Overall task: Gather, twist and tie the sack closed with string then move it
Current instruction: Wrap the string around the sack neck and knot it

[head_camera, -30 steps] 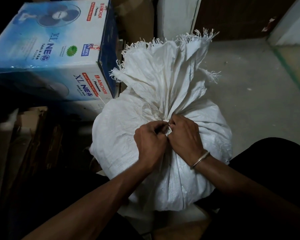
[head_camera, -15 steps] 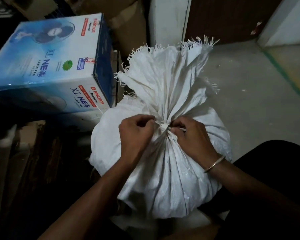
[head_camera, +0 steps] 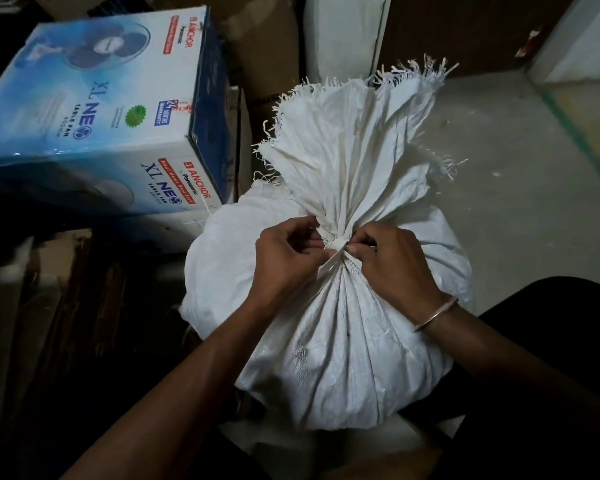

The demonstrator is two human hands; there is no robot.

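A full white woven sack [head_camera: 326,348] stands on the floor in front of me. Its mouth is gathered into a tight neck, and the frayed top [head_camera: 357,133] fans out above it. A pale string [head_camera: 336,249] is wrapped around the neck. My left hand [head_camera: 288,258] pinches one end of the string on the left side of the neck. On the right side my right hand [head_camera: 392,265], with a metal bangle on the wrist, pinches the other end. The two hands sit a little apart with the knot between them.
A blue and white table fan box [head_camera: 101,126] lies just left of the sack. Brown cartons [head_camera: 267,46] and a white panel [head_camera: 343,32] stand behind. Dark cardboard [head_camera: 66,306] lies at the lower left. Bare concrete floor [head_camera: 520,188] spreads to the right.
My hands were pressed together at the neck one second ago. They have since drawn apart to either side, each with a string end, and the knot now shows between them.
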